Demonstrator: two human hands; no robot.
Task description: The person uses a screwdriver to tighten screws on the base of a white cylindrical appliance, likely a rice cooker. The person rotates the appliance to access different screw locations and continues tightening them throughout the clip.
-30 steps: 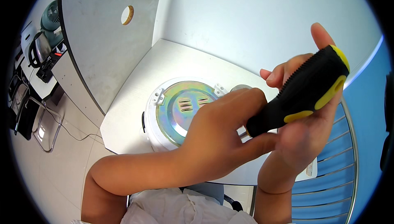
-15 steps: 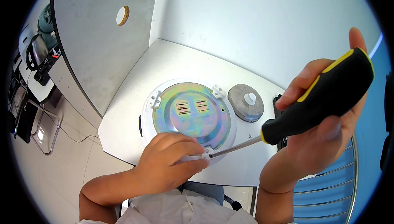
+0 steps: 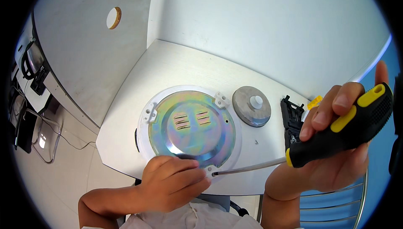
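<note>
A round metal base (image 3: 193, 130) with a rainbow sheen, slots in its middle and a white rim lies on the table. White plastic tabs stand at its edge. My left hand (image 3: 174, 183) closes over the near edge, its fingertips together against the near white tab (image 3: 209, 170). A long screwdriver (image 3: 336, 132) with a black and yellow handle is in my right hand (image 3: 331, 120), fingers wrapped round the handle. Its shaft slants down to the left, and the tip rests at a hole in that near tab.
A grey round lid-like disc (image 3: 251, 113) with a white knob sits right of the base. Beyond it lies an open black tool case (image 3: 292, 117). A tiny screw-like piece (image 3: 256, 142) is on the white table (image 3: 184, 61). Grey partitions (image 3: 88, 40) rise behind; a metal-barred chair (image 3: 331, 208) is at right.
The screwdriver's handle has swung lower and to the right and turned in my right hand, whose grip has shifted. Its tip stays at the near tab. My left hand stays at the base's edge.
</note>
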